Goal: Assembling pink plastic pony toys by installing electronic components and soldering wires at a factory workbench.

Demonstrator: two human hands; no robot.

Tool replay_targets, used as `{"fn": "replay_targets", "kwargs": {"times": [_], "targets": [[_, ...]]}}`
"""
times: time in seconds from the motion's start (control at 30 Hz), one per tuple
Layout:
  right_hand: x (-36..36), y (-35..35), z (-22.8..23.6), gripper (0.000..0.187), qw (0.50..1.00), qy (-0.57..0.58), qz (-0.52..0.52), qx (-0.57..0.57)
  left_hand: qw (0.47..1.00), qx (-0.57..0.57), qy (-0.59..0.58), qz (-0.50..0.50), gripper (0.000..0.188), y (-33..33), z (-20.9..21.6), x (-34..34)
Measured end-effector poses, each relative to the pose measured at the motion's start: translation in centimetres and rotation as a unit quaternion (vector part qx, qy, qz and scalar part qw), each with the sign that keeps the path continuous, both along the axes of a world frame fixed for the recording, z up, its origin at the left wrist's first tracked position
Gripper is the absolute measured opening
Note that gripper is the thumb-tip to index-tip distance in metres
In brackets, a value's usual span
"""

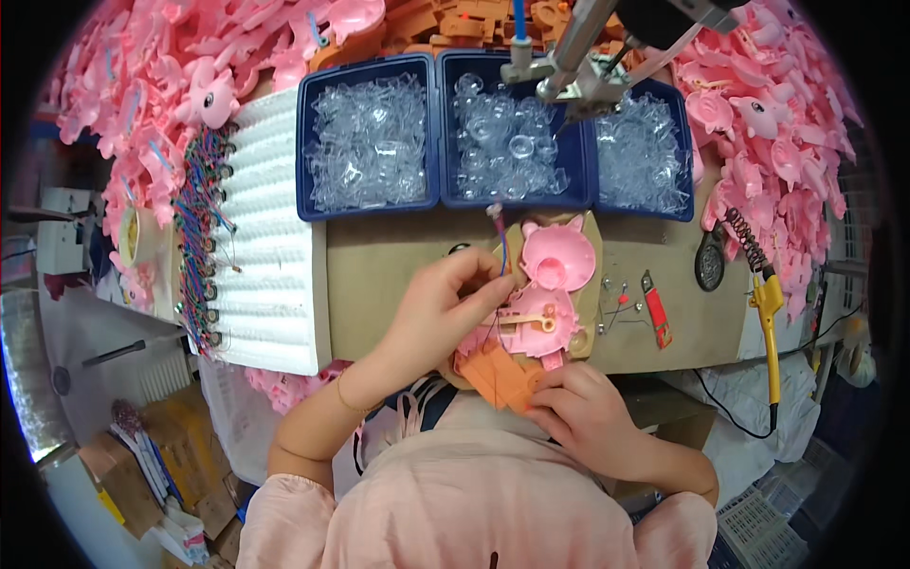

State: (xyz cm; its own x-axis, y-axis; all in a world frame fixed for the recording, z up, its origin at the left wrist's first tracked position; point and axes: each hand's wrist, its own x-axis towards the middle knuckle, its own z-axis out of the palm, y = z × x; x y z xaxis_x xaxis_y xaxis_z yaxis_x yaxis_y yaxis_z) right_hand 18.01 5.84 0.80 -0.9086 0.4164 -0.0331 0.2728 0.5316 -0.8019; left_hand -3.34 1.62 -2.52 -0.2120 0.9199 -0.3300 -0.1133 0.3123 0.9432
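Note:
My left hand (457,296) is closed, thumb and fingers pinching thin red and blue wires (501,242) with a small light-coloured end sticking up. In front of my body, my right hand (586,422) grips the corner of an orange plastic part (497,376). Between and beyond my hands lies a pink animal-shaped toy shell (567,275) on a tan, block-like holder (590,232). The shell's lower portion carries a small beige piece (547,323). My left fingers hover over the shell's left side and hide part of it.
Three blue bins (438,194) of clear plastic parts stand behind the holder. White ridged trays (275,237) with wired motors are at left. A red-handled cutter (657,313), a yellow soldering iron (769,322) and a metal arm (578,66) are at right and above. Pink shells (777,123) heap up on both sides.

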Motion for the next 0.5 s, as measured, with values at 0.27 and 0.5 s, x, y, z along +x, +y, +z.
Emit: {"fn": "replay_targets", "kwargs": {"times": [0.27,0.5], "targets": [[-7.5,6.3,1.7,0.012,0.972,0.141,-0.151,0.111,0.896,0.132,0.423,-0.035,0.009,0.2,1.4,0.4],[-8.2,7.5,-0.8,0.014,0.971,0.205,-0.106,0.067,0.991,0.081,0.092,0.05,0.02,1.5,1.1,1.0]]}}
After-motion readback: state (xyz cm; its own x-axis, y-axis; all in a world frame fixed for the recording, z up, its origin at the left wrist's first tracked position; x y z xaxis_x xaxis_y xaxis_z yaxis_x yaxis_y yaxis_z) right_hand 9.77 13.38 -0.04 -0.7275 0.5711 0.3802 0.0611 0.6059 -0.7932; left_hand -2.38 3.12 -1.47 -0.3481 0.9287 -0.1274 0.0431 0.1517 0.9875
